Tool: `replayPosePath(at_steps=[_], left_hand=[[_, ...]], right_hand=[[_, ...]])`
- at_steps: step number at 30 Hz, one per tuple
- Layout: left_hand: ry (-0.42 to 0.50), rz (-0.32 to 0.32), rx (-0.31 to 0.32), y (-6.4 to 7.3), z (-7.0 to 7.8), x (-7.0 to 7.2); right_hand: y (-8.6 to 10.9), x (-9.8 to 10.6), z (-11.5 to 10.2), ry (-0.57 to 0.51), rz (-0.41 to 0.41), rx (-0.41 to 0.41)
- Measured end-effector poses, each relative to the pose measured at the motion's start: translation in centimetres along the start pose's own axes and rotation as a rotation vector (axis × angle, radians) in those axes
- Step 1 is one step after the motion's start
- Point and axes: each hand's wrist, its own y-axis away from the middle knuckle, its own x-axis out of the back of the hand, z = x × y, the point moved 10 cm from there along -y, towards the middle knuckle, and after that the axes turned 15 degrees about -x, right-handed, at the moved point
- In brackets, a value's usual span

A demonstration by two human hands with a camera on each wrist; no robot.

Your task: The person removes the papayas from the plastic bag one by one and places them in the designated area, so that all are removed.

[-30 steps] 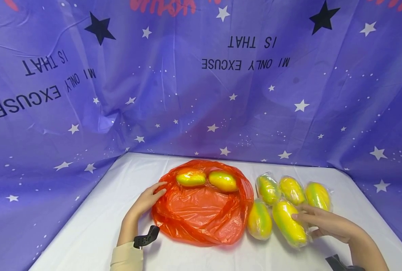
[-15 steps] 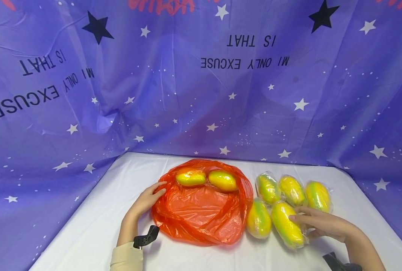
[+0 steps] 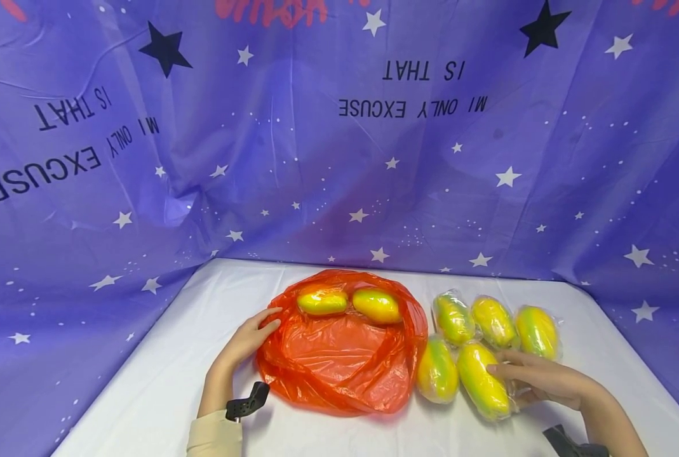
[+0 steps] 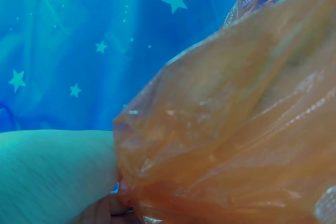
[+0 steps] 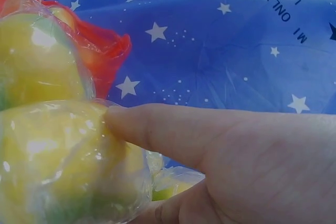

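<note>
A red plastic bag [image 3: 339, 387] lies with its mouth spread wide on the white table, two yellow-green mangoes [image 3: 376, 306] at its far side. My left hand [image 3: 246, 339] pinches the bag's left rim between thumb and fingers; in the left wrist view the bag's film [image 4: 226, 124] covers the fingertips. To the right of the bag, my right hand [image 3: 551, 379] grips a plastic-wrapped mango [image 3: 484, 383] by its right side. The right wrist view shows the thumb on this mango [image 5: 63, 166], with the other fingers partly hidden behind it.
Another wrapped mango [image 3: 438, 371] sits between the bag and the held one. Behind them stand several more, among them a mango [image 3: 538, 331] beyond my right hand. A purple star-printed cloth [image 3: 339, 158] hangs behind the white table [image 3: 202, 304].
My right hand and the mango in it have shifted slightly left and toward me. The left hand and the bag stay as they were.
</note>
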Motion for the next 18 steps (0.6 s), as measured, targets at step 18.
replayPosePath(at_steps=[18], left_hand=[[-0.010, -0.001, -0.002, 0.09, 0.26, 0.01]], right_hand=[[0.64, 0.71, 0.26, 0.054, 0.070, -0.020]])
